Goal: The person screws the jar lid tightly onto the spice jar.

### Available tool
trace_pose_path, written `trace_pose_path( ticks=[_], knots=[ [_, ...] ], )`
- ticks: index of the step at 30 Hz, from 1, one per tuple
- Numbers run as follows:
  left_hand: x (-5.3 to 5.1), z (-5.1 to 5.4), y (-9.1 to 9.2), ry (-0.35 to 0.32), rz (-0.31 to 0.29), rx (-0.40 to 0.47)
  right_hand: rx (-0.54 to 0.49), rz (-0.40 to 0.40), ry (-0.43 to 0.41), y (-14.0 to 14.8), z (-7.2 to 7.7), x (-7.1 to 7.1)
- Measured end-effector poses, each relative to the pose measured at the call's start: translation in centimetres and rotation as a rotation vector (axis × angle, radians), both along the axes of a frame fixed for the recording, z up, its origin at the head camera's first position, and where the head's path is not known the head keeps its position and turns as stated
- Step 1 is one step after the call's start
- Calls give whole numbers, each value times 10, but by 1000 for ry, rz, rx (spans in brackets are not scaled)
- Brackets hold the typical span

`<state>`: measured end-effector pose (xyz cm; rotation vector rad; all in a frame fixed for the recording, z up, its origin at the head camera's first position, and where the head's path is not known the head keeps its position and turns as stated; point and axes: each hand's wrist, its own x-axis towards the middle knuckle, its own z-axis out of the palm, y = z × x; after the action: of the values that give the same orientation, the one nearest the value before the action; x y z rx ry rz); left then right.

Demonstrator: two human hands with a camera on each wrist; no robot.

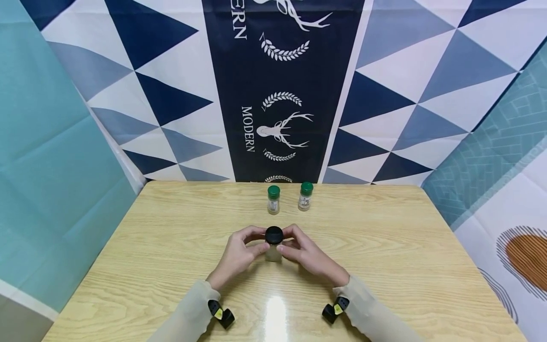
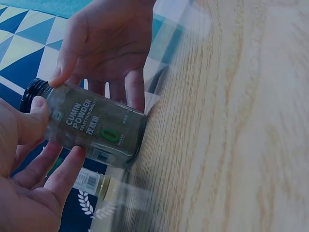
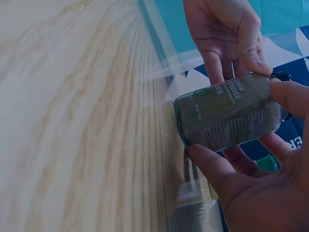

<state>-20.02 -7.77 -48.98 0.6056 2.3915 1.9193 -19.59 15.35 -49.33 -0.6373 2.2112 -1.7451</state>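
A clear spice jar (image 1: 273,255) with a black lid stands upright between the two hands near the middle of the table. Its label reads "Cumin Powder" in the left wrist view, and a grey-brown powder fills it. My left hand (image 1: 240,252) holds the jar from the left, thumb toward the near side and fingers around its side. From the right, my right hand (image 1: 308,254) grips it the same way. In the right wrist view the thumb and fingers of both hands touch the jar (image 3: 227,116). Its base is on or very close to the tabletop; I cannot tell which.
Behind the jar stand two small clear shakers with green lids, a left one (image 1: 273,202) and a right one (image 1: 305,199). The light wood table (image 1: 171,228) ends at a patterned cloth (image 1: 282,95) at the back. Light glares off the table's near part.
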Motion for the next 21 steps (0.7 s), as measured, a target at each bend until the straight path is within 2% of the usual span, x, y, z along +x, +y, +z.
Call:
trace_pose_path(
  ticks=[10,21],
  knots=[
    [1,1,-1,32,21,12,-11,8,-5,-3,2,-2],
    [2,2,-2,6,30,28,-8,-23,-31,-5,2,-1]
  ],
)
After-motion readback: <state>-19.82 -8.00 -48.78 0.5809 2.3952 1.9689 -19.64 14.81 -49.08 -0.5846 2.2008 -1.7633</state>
